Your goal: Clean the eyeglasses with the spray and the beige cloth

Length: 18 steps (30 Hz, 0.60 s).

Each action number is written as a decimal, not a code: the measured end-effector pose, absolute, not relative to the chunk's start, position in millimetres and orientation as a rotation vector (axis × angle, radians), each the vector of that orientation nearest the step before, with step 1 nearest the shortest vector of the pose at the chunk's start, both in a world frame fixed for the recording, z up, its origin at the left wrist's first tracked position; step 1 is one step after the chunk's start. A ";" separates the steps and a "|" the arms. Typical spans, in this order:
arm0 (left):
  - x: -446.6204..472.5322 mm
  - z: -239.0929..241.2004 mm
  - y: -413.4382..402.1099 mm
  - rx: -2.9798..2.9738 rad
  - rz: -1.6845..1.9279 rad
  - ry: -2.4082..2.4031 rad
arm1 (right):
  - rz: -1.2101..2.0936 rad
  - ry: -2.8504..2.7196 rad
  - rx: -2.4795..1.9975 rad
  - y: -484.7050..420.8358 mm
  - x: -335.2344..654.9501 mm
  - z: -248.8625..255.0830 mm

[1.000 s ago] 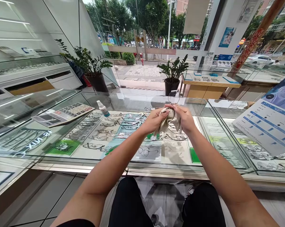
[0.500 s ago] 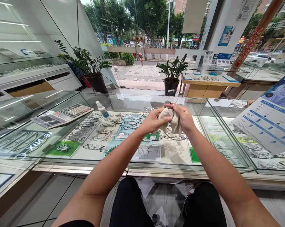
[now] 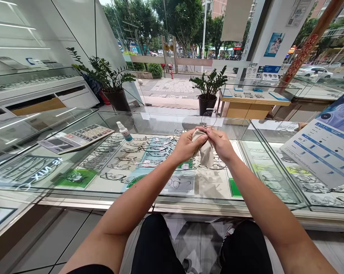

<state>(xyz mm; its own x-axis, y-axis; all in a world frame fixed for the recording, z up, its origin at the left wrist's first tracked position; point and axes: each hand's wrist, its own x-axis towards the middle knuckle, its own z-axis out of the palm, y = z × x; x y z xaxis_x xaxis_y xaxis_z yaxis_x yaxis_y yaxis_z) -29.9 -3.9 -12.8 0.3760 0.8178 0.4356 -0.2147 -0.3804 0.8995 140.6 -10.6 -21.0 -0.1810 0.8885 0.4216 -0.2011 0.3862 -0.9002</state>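
Above the glass counter my two hands meet around a pair of thin-rimmed glasses (image 3: 209, 119), one round lens sticking up past the fingers. My left hand (image 3: 185, 146) is closed on a beige cleaning cloth (image 3: 206, 155), folded over part of the glasses, with a loose end hanging down. My right hand (image 3: 221, 144) pinches the glasses' frame close to the left fingertips. The fingers and cloth hide the rest of the frame.
A spray bottle (image 3: 124, 131) and a printed booklet (image 3: 76, 137) lie left on the glass display counter (image 3: 172, 200). Rows of eyeglasses (image 3: 119, 177) are inside it. A blue-and-white leaflet (image 3: 322, 146) stands right. Potted plants (image 3: 207, 89) stand beyond.
The cloth has gone from bunched between both hands to gathered mostly in my left hand, its end hanging lower. My right fingers have shifted on the glasses, and the raised lens has turned slightly.
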 end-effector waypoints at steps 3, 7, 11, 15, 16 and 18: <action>-29.6 -12.0 -2.3 1.616 1.259 0.555 | 1.116 -1.416 -0.668 -10.4 140.4 -20.8; -34.0 -10.3 1.7 1.657 1.200 0.555 | 1.081 -1.391 -0.675 -10.9 141.4 -18.9; -41.3 -7.9 3.7 1.643 1.018 0.509 | 1.012 -1.331 -0.724 -12.6 142.3 -15.5; -44.8 -7.0 2.1 1.599 0.941 0.457 | 1.010 -1.300 -0.760 -13.5 142.5 -13.9; -44.7 -7.2 1.4 1.586 0.941 0.451 | 1.010 -1.299 -0.769 -13.5 142.6 -14.1; -43.2 -7.7 0.1 1.566 0.949 0.445 | 1.016 -1.305 -0.777 -13.1 142.6 -14.8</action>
